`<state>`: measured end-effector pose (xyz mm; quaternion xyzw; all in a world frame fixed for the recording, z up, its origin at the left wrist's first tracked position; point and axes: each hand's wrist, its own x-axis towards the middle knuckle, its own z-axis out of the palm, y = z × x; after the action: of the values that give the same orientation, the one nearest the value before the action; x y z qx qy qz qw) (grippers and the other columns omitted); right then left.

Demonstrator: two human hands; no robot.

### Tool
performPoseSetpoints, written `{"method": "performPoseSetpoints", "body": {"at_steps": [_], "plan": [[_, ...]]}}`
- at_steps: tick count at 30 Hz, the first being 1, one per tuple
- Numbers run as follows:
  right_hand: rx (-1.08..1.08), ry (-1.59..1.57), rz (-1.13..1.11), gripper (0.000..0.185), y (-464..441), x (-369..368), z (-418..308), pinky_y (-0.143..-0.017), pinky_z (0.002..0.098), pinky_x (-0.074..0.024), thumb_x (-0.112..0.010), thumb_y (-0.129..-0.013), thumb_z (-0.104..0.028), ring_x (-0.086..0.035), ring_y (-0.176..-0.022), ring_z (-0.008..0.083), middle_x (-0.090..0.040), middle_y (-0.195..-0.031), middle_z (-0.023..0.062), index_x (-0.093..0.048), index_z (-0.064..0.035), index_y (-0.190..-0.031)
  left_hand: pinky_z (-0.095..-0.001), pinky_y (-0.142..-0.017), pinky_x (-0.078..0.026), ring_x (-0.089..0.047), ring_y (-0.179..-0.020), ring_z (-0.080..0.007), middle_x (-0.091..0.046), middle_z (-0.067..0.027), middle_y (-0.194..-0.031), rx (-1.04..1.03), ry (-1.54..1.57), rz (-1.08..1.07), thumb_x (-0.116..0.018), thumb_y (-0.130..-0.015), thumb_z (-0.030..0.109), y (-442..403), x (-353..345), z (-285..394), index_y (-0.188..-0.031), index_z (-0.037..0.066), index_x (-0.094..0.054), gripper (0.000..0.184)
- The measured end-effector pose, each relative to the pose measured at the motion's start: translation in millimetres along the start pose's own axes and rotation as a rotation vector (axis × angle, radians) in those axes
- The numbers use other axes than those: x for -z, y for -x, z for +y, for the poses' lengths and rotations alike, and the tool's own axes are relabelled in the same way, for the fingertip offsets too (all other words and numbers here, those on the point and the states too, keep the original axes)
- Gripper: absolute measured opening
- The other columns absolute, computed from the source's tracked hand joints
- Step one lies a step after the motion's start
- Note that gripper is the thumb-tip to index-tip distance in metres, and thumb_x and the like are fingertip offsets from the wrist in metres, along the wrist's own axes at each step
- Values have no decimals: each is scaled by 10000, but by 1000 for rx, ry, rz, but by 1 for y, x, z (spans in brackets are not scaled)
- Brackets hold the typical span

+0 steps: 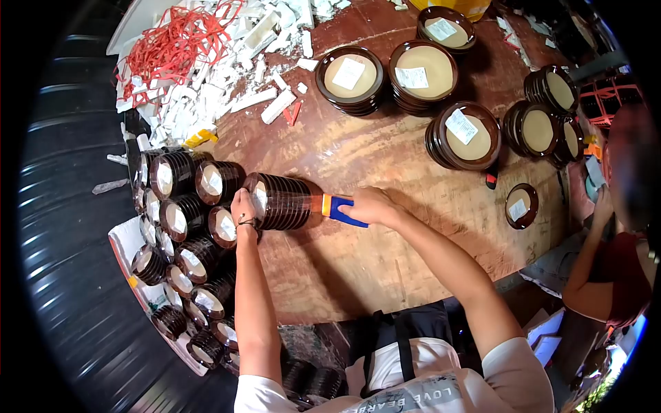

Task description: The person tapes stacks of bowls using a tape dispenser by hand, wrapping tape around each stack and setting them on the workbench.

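Note:
A stack of brown-rimmed dishes (284,201) lies on its side on the wooden table, its round faces turned left and right. My left hand (244,208) is closed against the labelled left end of this stack. In my right hand (372,206) is a blue and yellow tape dispenser (346,210), gripped near the stack's right end. Clear film or tape appears to run between the dispenser and the stack. Just left of my left hand, several similar bundled stacks (182,217) lie piled up.
Upright dish stacks (423,72) stand at the back and right, with one single dish (521,206) near the right edge. Red strips (175,51) and broken white foam (241,76) cover the back left. Another person (599,275) sits at the right.

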<state>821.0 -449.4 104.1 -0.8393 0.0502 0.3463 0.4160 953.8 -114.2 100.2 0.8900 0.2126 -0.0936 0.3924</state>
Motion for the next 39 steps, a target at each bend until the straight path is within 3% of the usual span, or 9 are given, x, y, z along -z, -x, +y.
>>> {"method": "performPoseSetpoints", "body": {"at_steps": [10, 12, 19, 23, 25, 27, 31, 35, 39], "plan": [[-178, -141, -46, 515, -21, -2, -43, -717, 437, -535, -633, -820, -496, -707, -761, 364, -697, -761, 232, -723, 10, -805, -380, -875, -470, -647, -978, -261, -708, -106, -1064, 257, -36, -111, -488, -984, 391, -30, 2, 0, -1243, 42, -639, 461], [-222, -192, -99, 498, -26, 4, -62, -714, 448, -529, -626, -826, -478, -699, -745, 368, -688, -748, 234, -718, 11, -813, -425, -866, -484, -664, -1013, -342, -712, -153, -1065, 23, -246, -47, -470, -971, 429, -18, -2, 12, -1212, 105, -657, 445], [-271, 209, 9, 279, -29, -17, -87, -770, 356, -552, -640, -790, -317, -725, -939, 259, -753, -951, 132, -787, -119, -921, -507, -874, -488, -630, -1033, -453, -690, -223, -1093, -47, -461, 77, -421, -971, 447, 53, -15, 84, -1201, 160, -650, 433], [5, 761, 320, 185, -3, -95, -89, -686, 408, -533, -644, -796, -276, -717, -803, 267, -738, -824, 89, -770, -166, -874, -518, -890, -487, -625, -1052, -464, -684, -228, -1117, -39, -434, 136, -412, -970, 457, 52, -13, 67, -1200, 130, -659, 470], [114, 560, 125, 205, -27, -162, -58, -723, 590, -488, -631, -812, -249, -713, -878, 286, -752, -960, 117, -791, -149, -891, -527, -877, -490, -626, -1048, -465, -683, -228, -1118, 0, -350, 132, -410, -969, 474, 50, -13, 54, -1197, 139, -660, 477], [129, 522, 414, 283, 44, -129, -63, -568, 490, -452, -605, -857, -334, -686, -668, 270, -699, -703, 132, -663, -137, -663, -527, -863, -495, -628, -1022, -469, -685, -224, -1112, 82, -345, 210, -409, -976, 474, 87, -13, 75, -1208, 144, -649, 469], [-198, 218, 494, 476, 112, -75, -41, -655, 474, -499, -567, -936, -489, -652, -598, 349, -686, -707, 173, -678, -49, -794, -547, -793, -474, -623, -951, -467, -688, -219, -1045, 10, -246, 394, -436, -986, 451, 123, -28, 43, -1132, 103, -649, 433], [-332, 122, 770, 469, 92, -65, -54, -779, 465, -503, -586, -942, -461, -665, -660, 359, -689, -744, 196, -651, 3, -954, -504, -833, -486, -629, -996, -442, -681, -217, -1094, -63, -194, 380, -433, -1002, 452, 136, -32, 39, -1209, 131, -636, 432], [-38, -24, 1277, 427, 15, -66, -74, -866, 468, -474, -631, -936, -396, -653, -830, 406, -677, -830, 251, -596, 27, -986, -480, -867, -478, -625, -1025, -443, -686, -244, -1052, 30, -118, 132, -439, -986, 526, 122, -4, 48, -1151, 41, -647, 553]]}}
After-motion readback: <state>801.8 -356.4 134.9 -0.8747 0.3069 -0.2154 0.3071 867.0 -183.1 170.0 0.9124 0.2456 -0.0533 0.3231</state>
